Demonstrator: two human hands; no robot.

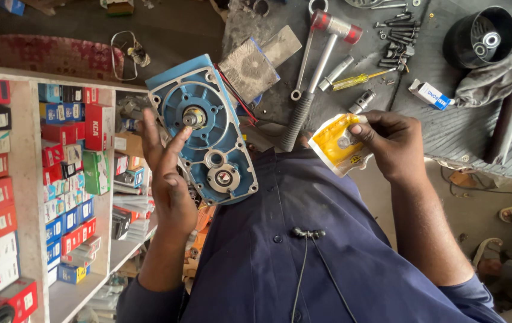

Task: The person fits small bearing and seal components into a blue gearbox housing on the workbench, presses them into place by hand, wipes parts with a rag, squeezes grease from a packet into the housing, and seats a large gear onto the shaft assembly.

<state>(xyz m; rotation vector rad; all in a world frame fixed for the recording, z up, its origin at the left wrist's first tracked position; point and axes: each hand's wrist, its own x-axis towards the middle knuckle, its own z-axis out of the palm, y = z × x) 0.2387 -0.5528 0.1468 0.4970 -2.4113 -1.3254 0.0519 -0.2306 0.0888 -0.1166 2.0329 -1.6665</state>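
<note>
Your left hand point(169, 179) has its fingers point(179, 140) spread and pressed against the face of the blue gear housing point(205, 128), propping it upright in front of your chest, one fingertip near the central shaft. Your right hand point(390, 143) pinches a yellow sachet point(336, 143) between thumb and fingers, well apart from the housing. Beyond them, the table point(447, 125) carries a red-headed mallet point(321, 57), a yellow-handled screwdriver point(357, 79) and a black round cover point(477, 36). To your left a shelf point(26, 179) holds small boxes.
</note>
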